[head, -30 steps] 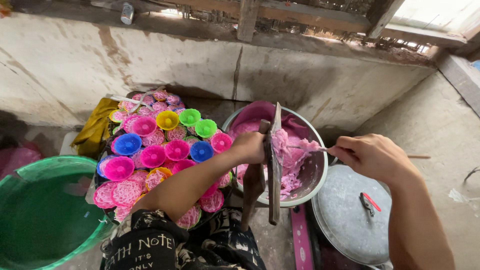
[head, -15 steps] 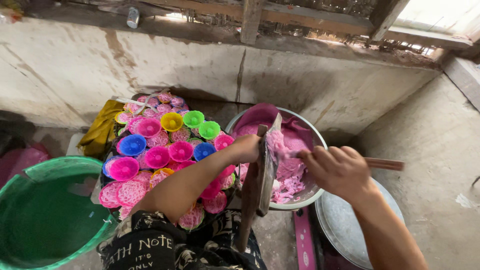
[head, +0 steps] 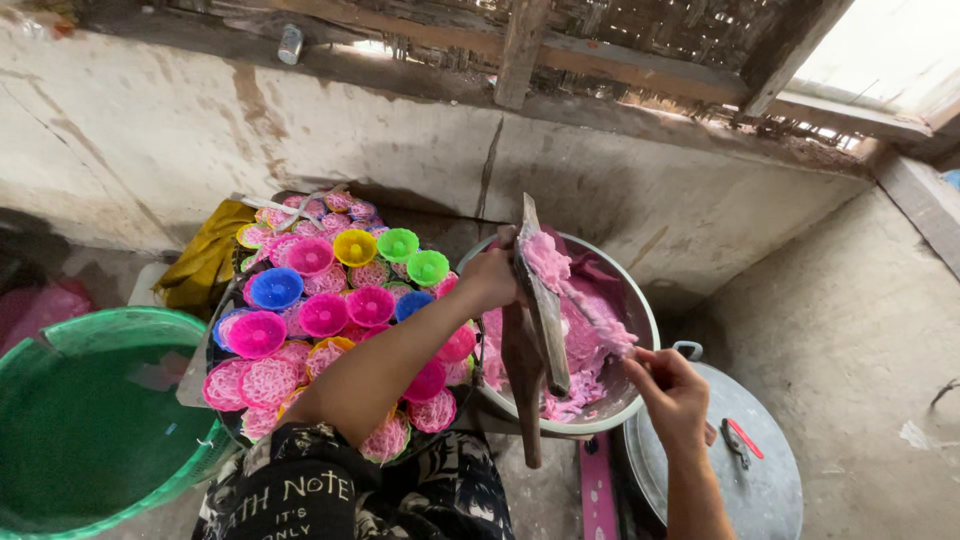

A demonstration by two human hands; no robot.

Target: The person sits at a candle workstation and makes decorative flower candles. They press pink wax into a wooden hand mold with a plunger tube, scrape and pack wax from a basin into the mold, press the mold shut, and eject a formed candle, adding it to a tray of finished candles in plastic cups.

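Head view: left hand [head: 490,280] is gripping the top of a wooden paddle [head: 537,300], holding it tilted over the metal bowl [head: 640,320]; pink dough [head: 585,335] is sitting on the paddle and filling the bowl; right hand [head: 672,388] is clenching a thin stick [head: 598,322], its tip lying in the dough on the paddle; tray of coloured cups [head: 330,300] is sitting left of the bowl; green tub [head: 90,420] at near left; round metal lid [head: 770,480] at near right.

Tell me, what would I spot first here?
Pink dough fills the metal bowl in the middle, where the left hand holds a wooden paddle smeared with it. Left of it sits a tray of bright cups, pink, blue, yellow and green, beside a green tub.
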